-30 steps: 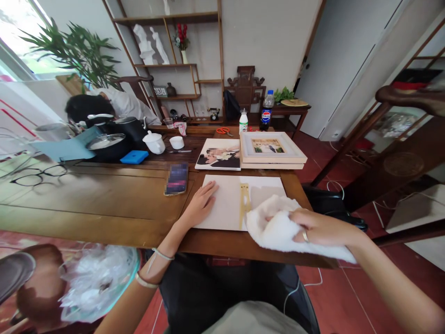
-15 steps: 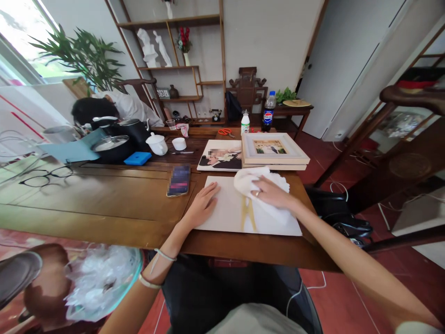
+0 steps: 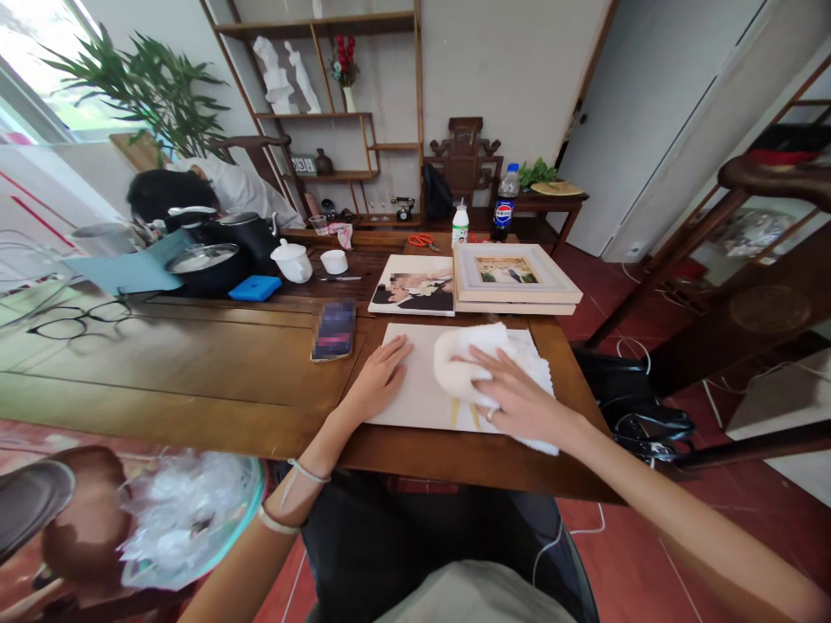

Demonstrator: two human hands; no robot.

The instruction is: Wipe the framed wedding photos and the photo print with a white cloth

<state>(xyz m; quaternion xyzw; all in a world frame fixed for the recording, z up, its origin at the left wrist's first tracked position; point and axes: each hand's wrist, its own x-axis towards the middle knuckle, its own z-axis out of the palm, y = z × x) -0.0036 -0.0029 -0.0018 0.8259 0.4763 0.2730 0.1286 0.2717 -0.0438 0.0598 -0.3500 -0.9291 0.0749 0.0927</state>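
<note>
A pale flat board (image 3: 415,394) lies on the wooden table before me. My left hand (image 3: 382,372) rests on the board's left edge, palm down with fingers stretched out, holding nothing. Bunched under the fingers of my right hand (image 3: 512,389) is a white cloth (image 3: 464,368), pressed against the board's right half. The cloth partly covers a yellowish forked shape (image 3: 456,415) on the board, and its loose end hangs past the board's near right corner. Just beyond the board lie a photo print panel (image 3: 412,284) and stacked white picture frames (image 3: 519,294).
Left of the board is a phone (image 3: 333,330), with glasses (image 3: 81,322) farther left. A white teapot (image 3: 292,261), a blue box (image 3: 255,288), orange-handled scissors (image 3: 421,240), a white bottle (image 3: 460,227) and a cola bottle (image 3: 505,208) stand behind. Someone (image 3: 221,186) leans over at the far left.
My right hand has slid the cloth toward me over the board, covering more of the yellowish shape's upper part. My left hand stays in place.
</note>
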